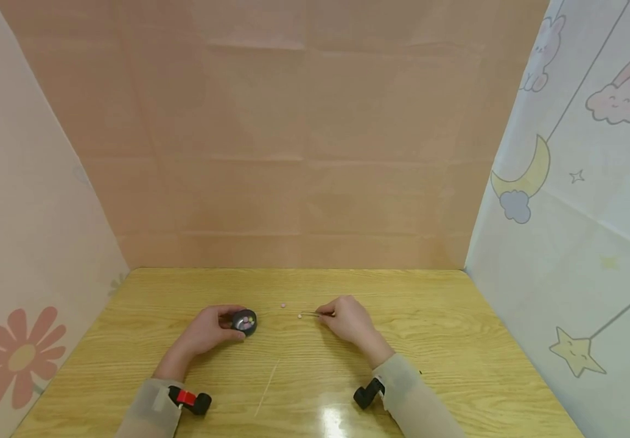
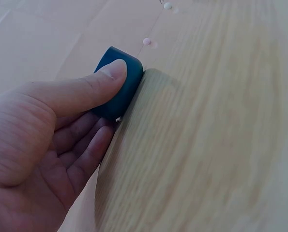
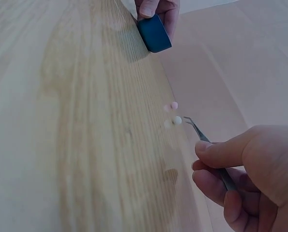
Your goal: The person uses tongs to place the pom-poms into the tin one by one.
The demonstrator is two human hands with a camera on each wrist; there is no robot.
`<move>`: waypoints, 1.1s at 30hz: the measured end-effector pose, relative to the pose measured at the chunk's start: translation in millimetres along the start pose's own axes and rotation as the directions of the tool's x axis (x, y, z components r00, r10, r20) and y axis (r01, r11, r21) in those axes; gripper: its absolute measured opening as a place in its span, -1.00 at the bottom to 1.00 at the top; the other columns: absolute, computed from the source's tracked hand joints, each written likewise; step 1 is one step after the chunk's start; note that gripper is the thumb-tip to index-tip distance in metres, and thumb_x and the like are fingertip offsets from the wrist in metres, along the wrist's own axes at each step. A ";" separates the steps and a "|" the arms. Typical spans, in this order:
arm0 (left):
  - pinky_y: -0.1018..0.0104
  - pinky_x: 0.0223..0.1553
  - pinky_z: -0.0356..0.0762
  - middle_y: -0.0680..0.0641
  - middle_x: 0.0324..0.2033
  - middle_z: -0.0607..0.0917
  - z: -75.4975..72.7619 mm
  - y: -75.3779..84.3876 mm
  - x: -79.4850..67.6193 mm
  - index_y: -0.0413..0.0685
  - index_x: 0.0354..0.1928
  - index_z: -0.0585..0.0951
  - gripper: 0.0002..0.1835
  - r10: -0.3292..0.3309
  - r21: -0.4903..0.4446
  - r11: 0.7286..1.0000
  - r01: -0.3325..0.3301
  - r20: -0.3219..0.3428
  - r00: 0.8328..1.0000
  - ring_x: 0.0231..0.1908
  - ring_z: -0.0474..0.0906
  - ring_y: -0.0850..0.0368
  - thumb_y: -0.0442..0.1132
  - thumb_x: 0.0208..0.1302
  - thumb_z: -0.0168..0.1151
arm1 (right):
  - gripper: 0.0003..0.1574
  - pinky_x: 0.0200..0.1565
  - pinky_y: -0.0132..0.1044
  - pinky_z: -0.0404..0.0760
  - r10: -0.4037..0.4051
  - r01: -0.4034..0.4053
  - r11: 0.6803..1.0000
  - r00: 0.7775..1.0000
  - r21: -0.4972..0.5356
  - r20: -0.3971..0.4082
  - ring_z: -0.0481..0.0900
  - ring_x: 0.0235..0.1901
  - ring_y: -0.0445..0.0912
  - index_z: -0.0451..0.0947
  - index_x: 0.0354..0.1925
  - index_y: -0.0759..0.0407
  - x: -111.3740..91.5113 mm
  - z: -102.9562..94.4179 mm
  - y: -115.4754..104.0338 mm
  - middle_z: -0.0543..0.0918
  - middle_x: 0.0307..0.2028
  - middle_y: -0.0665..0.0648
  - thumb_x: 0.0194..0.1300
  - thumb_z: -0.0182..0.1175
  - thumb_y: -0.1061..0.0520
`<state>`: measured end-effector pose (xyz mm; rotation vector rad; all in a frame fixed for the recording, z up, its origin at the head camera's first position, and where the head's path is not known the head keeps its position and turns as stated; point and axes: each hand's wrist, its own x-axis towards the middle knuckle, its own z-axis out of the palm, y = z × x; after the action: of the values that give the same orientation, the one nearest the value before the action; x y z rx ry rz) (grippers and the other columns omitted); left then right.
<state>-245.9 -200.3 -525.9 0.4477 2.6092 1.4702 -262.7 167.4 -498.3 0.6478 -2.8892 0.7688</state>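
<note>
My left hand (image 1: pixel 205 331) holds a small round dark teal container (image 2: pixel 130 92), thumb on one side and fingers on the other. Seen from the head, its open top shows several small pastel beads inside, within a dark rim (image 1: pixel 255 323). In my right hand (image 1: pixel 349 321) is a pair of thin bent-tip metal tweezers (image 3: pixel 198 131), pinched between thumb and fingers. Their slightly parted tips point at a white bead (image 3: pixel 177 120) on the table, close beside it. A pink bead (image 3: pixel 174 105) lies just past the white one, between the two hands.
The wood-grain table (image 1: pixel 304 365) has a pale scratch-like line (image 1: pixel 267 389) near its middle. A tan backdrop (image 1: pixel 304 152) stands behind it, with patterned side panels (image 1: pixel 577 243) left and right. Each wrist wears a black camera mount (image 1: pixel 368 394).
</note>
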 end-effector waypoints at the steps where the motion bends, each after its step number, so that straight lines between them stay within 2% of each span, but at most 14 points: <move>1: 0.25 0.00 0.65 -0.17 0.10 0.74 0.0 -0.1 0.1 -0.24 0.32 0.64 -0.33 0.000 0.000 1.000 0.000 0.001 1.000 0.01 0.71 0.00 -0.21 0.19 0.67 | -0.79 -0.14 -0.06 0.75 0.000 0.000 1.000 1.000 0.001 0.000 0.81 -0.13 -0.05 0.88 0.00 -0.02 -0.2 0.2 -0.4 0.86 -0.13 0.01 0.46 0.43 0.04; 20: 0.25 -0.01 0.65 -0.17 0.10 0.74 -0.4 -1.5 2.2 -0.25 0.33 0.64 -0.32 0.011 -0.009 1.000 -0.011 0.005 1.000 0.01 0.70 -0.01 -0.21 0.20 0.66 | -0.80 -0.16 -0.07 0.75 -0.005 0.004 0.999 1.000 -0.051 -0.007 0.81 -0.14 -0.05 0.89 -0.03 -0.04 -0.5 1.0 -5.4 0.86 -0.14 0.01 0.43 0.45 0.02; 28: 0.26 -0.01 0.65 -0.17 0.11 0.74 0.2 -0.3 1.3 -0.25 0.33 0.64 -0.32 0.000 -0.013 1.000 0.000 -0.001 1.000 0.01 0.70 0.01 -0.21 0.19 0.67 | -0.82 -0.13 -0.05 0.75 -0.002 0.002 0.999 1.000 -0.054 -0.010 0.81 -0.12 -0.04 0.89 -0.05 -0.06 -1.0 1.6 -5.1 0.86 -0.15 0.00 0.42 0.46 0.02; 33: 0.20 0.04 0.65 -0.18 0.13 0.73 1.4 1.6 -1.7 -0.26 0.33 0.63 -0.32 -0.016 -0.019 1.000 0.016 -0.008 1.000 0.03 0.70 -0.01 -0.23 0.19 0.66 | -0.82 -0.15 -0.07 0.75 0.003 -0.004 0.999 1.000 -0.041 -0.016 0.81 -0.14 -0.05 0.89 -0.05 -0.05 -2.2 1.8 -6.0 0.86 -0.17 -0.01 0.42 0.47 0.02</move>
<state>-243.7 -198.9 -525.3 0.4188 2.5964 1.4933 -258.1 162.7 -497.5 0.6296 -2.8844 0.7094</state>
